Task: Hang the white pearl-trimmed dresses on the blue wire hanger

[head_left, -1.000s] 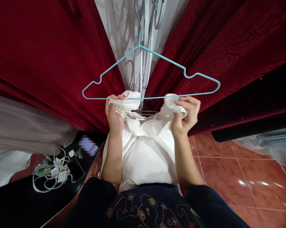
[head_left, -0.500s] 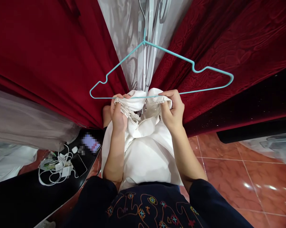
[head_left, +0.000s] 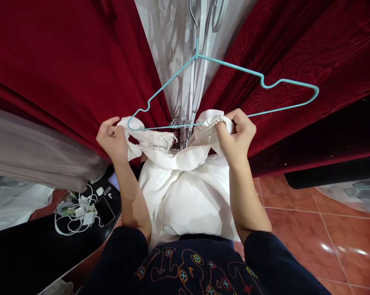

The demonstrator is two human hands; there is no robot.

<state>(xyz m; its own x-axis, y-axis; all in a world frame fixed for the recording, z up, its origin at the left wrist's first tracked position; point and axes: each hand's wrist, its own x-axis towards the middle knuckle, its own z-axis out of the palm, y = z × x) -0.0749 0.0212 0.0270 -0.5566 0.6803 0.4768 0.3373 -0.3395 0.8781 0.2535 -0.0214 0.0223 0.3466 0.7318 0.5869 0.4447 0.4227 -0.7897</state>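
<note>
A white dress (head_left: pixel 197 200) with bead-trimmed edges drapes over my lap, its top part spread between both hands. My left hand (head_left: pixel 113 137) grips the fabric at the left end of the bodice, beside the left corner of the hanger. At the other side my right hand (head_left: pixel 238 135) pinches the beaded edge, thumb toward me. A light blue clothes hanger (head_left: pixel 231 64) hangs in front by its metal hook. The hanger's left corner lies over the dress fabric, while part of its bottom bar is hidden behind the fabric and my right hand.
Red curtains (head_left: pixel 80 61) hang at both sides, with white poles and pale cloth between them. On the left, a black table (head_left: pixel 25 250) bears white cables (head_left: pixel 71 229), a dark phone (head_left: pixel 105 211) and small items. Red floor tiles (head_left: pixel 298 229) show at right.
My left hand has moved left with its end of the dress, spreading the bodice wider. The hanger and my right hand appear further right, and the hanger's left corner now overlaps the fabric.
</note>
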